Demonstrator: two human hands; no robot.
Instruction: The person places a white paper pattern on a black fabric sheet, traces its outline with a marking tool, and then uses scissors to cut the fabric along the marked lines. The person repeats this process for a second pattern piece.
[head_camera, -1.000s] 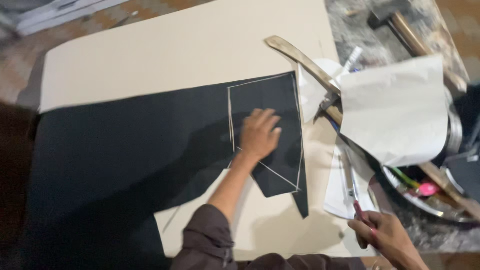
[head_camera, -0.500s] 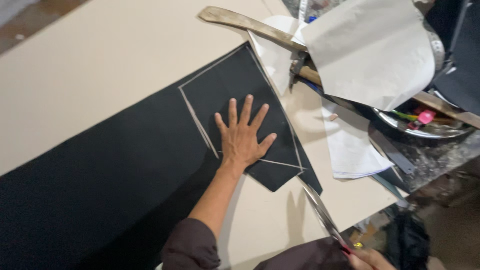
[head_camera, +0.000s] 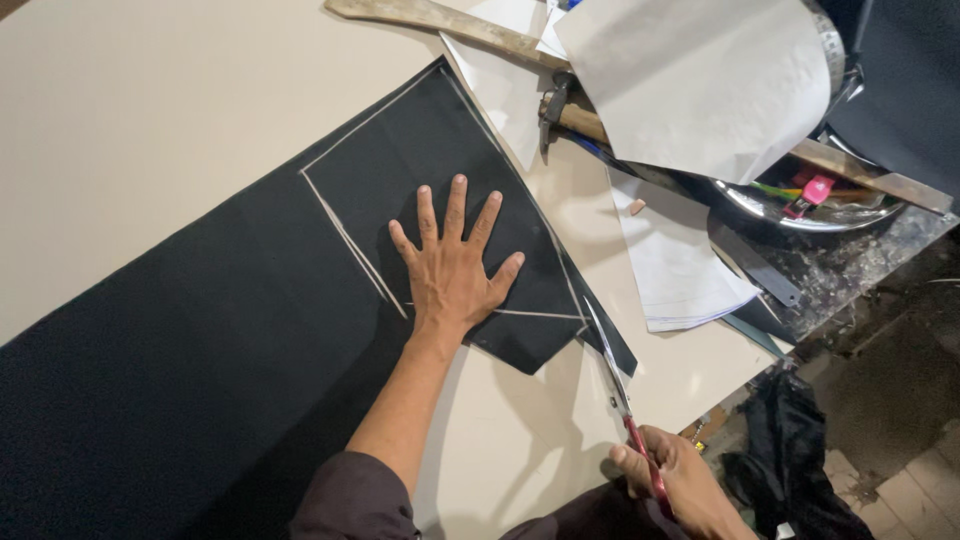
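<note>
Left hand (head_camera: 452, 268): fingers spread flat, pressing on the black fabric (head_camera: 220, 350) inside its chalked outline.
Right hand (head_camera: 680, 485): fingers clenched around the red handles of the scissors (head_camera: 612, 375).
Scissors: blades at the fabric's lower corner, beside the chalk line.
Fabric: spread over the beige cutting table (head_camera: 150, 110).
Surroundings: white paper sheets (head_camera: 680, 270) and a wooden stick (head_camera: 450, 22) lie beyond the fabric.

Left hand (head_camera: 452, 270) flat on black cloth (head_camera: 200, 360) — scissors (head_camera: 612, 375) in right hand (head_camera: 680, 485).
</note>
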